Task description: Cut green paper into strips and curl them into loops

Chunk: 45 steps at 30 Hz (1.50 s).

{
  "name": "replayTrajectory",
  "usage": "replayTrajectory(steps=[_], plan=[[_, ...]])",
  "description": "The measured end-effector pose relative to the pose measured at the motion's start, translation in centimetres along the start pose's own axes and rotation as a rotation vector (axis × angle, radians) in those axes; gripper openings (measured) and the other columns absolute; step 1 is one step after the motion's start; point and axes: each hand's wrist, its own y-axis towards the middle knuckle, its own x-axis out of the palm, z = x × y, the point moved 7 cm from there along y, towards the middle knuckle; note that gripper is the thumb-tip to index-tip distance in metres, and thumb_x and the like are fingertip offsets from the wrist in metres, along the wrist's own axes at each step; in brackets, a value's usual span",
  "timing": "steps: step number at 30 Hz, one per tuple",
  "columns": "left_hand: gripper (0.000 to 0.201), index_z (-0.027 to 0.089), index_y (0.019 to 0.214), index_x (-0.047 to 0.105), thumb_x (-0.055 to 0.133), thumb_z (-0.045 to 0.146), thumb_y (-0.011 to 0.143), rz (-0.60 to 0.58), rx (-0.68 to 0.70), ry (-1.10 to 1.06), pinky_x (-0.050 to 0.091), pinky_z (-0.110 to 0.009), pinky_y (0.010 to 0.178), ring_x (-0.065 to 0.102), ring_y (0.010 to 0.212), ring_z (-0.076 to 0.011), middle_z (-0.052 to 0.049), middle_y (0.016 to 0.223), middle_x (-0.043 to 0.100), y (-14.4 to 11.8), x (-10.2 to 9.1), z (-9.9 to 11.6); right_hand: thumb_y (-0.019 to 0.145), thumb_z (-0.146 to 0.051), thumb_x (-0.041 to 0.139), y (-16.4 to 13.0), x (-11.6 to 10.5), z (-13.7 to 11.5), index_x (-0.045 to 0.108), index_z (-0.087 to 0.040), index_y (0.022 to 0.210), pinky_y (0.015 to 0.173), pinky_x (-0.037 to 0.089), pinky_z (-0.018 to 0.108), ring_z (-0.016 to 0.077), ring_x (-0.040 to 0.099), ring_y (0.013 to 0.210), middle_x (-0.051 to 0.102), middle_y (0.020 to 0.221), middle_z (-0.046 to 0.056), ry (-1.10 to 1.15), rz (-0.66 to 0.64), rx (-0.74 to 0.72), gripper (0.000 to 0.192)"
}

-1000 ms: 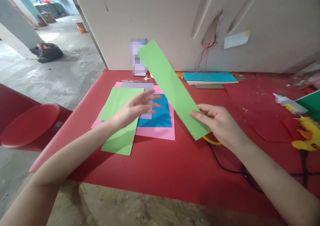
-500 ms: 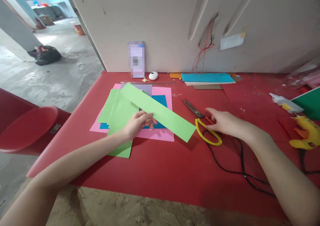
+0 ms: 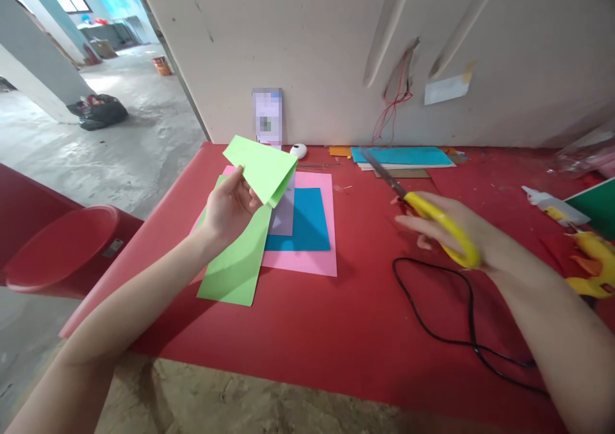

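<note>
My left hand (image 3: 229, 208) holds a green paper strip (image 3: 262, 168) raised above the table, the strip bent over on itself. My right hand (image 3: 456, 235) grips yellow-handled scissors (image 3: 423, 209), lifted off the red table (image 3: 312, 318), blades pointing up and to the left. Below the strip lie a green sheet (image 3: 237, 261), a pink sheet (image 3: 314, 258), a blue sheet (image 3: 305, 222) and a lilac sheet (image 3: 283, 216).
A black cable (image 3: 432, 306) loops on the table. A yellow glue gun (image 3: 593, 261) and a glue bottle (image 3: 548, 201) lie at the right. Blue and brown papers (image 3: 403, 158) sit by the wall, near a white pebble-like object (image 3: 298, 150). A red stool (image 3: 57, 248) stands at the left.
The strip passed from my right hand to my left, which lifted it folded over. My right hand picked the scissors up off the table.
</note>
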Motion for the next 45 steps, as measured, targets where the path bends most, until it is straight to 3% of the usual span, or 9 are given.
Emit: replayTrajectory(steps=[2, 6, 11, 13, 21, 29, 37, 42, 45], plan=[[0.037, 0.017, 0.06, 0.046, 0.03, 0.022, 0.093, 0.003, 0.017, -0.034, 0.038, -0.016, 0.043, 0.041, 0.039, -0.0041, 0.003, 0.049, 0.044, 0.4, -0.4, 0.2, 0.085, -0.03, 0.037, 0.0, 0.7, -1.8, 0.052, -0.02, 0.09, 0.039, 0.044, 0.025, 0.0123, 0.051, 0.041, 0.05, 0.056, -0.002, 0.15, -0.09, 0.04, 0.019], [0.037, 0.016, 0.06, 0.046, 0.032, 0.02, 0.093, -0.006, 0.035, -0.077, 0.038, -0.013, 0.042, 0.042, 0.038, -0.0032, 0.004, 0.047, 0.044, 1.1, -1.0, 0.1, 0.069, -0.013, 0.044, -1.0, 3.8, -5.0, 0.051, -0.018, 0.098, 0.065, 0.054, 0.031, 0.0184, 0.065, 0.076, 0.065, 0.087, 0.008, 0.931, -0.274, 0.14, 0.03], [0.034, 0.015, 0.063, 0.049, 0.034, 0.017, 0.093, 0.027, 0.073, -0.163, 0.038, -0.014, 0.041, 0.045, 0.039, -0.0035, 0.003, 0.048, 0.048, 1.9, -2.0, -0.1, 0.06, -0.007, 0.043, -3.5, 6.2, -9.4, 0.053, -0.019, 0.106, 0.079, 0.052, 0.039, 0.0228, 0.064, 0.092, 0.067, 0.101, 0.008, 1.3, -0.684, 0.038, 0.049], [0.033, 0.015, 0.063, 0.048, 0.035, 0.016, 0.093, 0.029, 0.074, -0.176, 0.038, -0.015, 0.042, 0.045, 0.04, -0.0041, 0.004, 0.048, 0.049, 2.1, -2.3, -0.3, 0.061, -0.006, 0.041, -4.3, 6.3, -10.2, 0.055, -0.019, 0.104, 0.078, 0.053, 0.039, 0.0222, 0.066, 0.088, 0.068, 0.099, 0.007, 1.315, -0.757, 0.074, 0.047], [0.038, 0.014, 0.06, 0.049, 0.032, 0.018, 0.094, -0.051, 0.098, -0.12, 0.038, -0.017, 0.043, 0.044, 0.039, -0.0045, 0.003, 0.048, 0.049, 2.1, -1.8, -0.3, 0.064, -0.005, 0.039, -4.7, 6.1, -10.2, 0.057, -0.018, 0.105, 0.077, 0.052, 0.038, 0.0199, 0.066, 0.084, 0.07, 0.094, 0.007, 1.276, -0.744, 0.119, 0.046], [0.038, 0.015, 0.061, 0.05, 0.033, 0.017, 0.094, 0.001, 0.127, -0.142, 0.038, -0.015, 0.043, 0.045, 0.039, -0.004, 0.003, 0.047, 0.049, 2.2, -2.4, 0.1, 0.065, -0.005, 0.04, -4.6, 6.1, -10.0, 0.057, -0.018, 0.101, 0.079, 0.05, 0.034, 0.0179, 0.066, 0.085, 0.069, 0.096, 0.004, 1.354, -0.789, 0.22, 0.042], [0.035, 0.015, 0.059, 0.052, 0.05, 0.033, 0.088, -0.234, 0.253, 0.194, 0.037, -0.018, 0.044, 0.046, 0.039, -0.0057, 0.001, 0.045, 0.053, 0.9, -0.3, 0.1, 0.072, -0.009, 0.044, -4.9, 6.7, -9.5, 0.056, -0.017, 0.101, 0.083, 0.048, 0.035, 0.0177, 0.065, 0.089, 0.068, 0.095, 0.004, 1.283, -0.728, 0.278, 0.032], [0.029, 0.016, 0.06, 0.051, 0.057, 0.036, 0.081, -0.175, 0.335, 0.211, 0.04, -0.019, 0.043, 0.05, 0.039, -0.0067, 0.003, 0.047, 0.056, 0.0, 0.1, 1.2, 0.084, -0.017, 0.044, -4.7, 6.8, -9.3, 0.055, -0.018, 0.108, 0.081, 0.049, 0.035, 0.0169, 0.063, 0.088, 0.065, 0.103, 0.007, 1.253, -0.66, 0.25, 0.027], [0.026, 0.018, 0.071, 0.054, 0.058, 0.043, 0.076, -0.152, 0.289, 0.138, 0.049, -0.022, 0.052, 0.063, 0.056, -0.0127, 0.001, 0.059, 0.062, -0.4, 0.6, 1.2, 0.086, -0.021, 0.045, -4.6, 6.8, -9.4, 0.059, -0.019, 0.105, 0.079, 0.05, 0.034, 0.0163, 0.062, 0.083, 0.065, 0.099, 0.007, 1.248, -0.647, 0.212, 0.024]])
